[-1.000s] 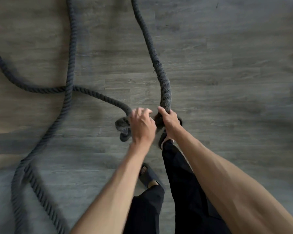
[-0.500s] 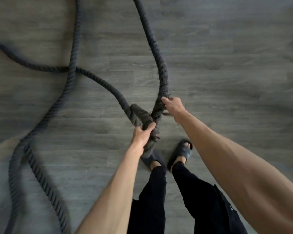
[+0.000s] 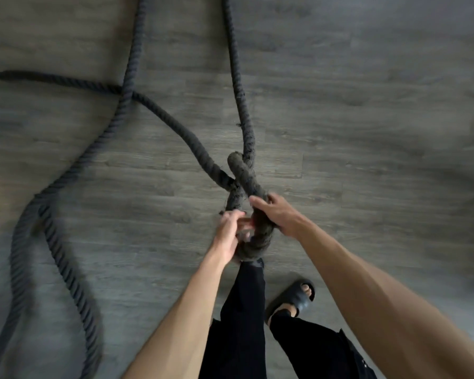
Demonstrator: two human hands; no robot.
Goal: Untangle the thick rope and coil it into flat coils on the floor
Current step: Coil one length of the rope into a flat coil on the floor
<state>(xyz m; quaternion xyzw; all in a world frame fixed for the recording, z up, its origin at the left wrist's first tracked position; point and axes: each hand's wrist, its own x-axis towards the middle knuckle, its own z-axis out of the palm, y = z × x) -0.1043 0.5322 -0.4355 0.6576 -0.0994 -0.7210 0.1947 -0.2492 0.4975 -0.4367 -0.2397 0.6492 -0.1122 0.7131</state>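
A thick dark grey twisted rope (image 3: 159,113) sprawls over a grey wood-plank floor (image 3: 367,132), and a loose knot (image 3: 244,187) in it is held up in front of the person. The right hand (image 3: 281,214) has its grip wrapped round the right side of the knot's loop, fingers curled over the strand. The left hand (image 3: 229,235) lies on the loop's left side, its grip curled onto the rope there; motion blur hides how its fingertips sit. A short blunt rope end sticks up from the top of the knot.

From the knot one strand runs straight away to the top edge of the view. Another strand leads up and left to a free end lying on the floor. It crosses a third strand that comes down from the top edge, curves left, doubles back on itself and trails to the bottom left corner.

Below the hands are black trousers (image 3: 244,310) and a black open-toed sandal (image 3: 293,298) flat on the floor.
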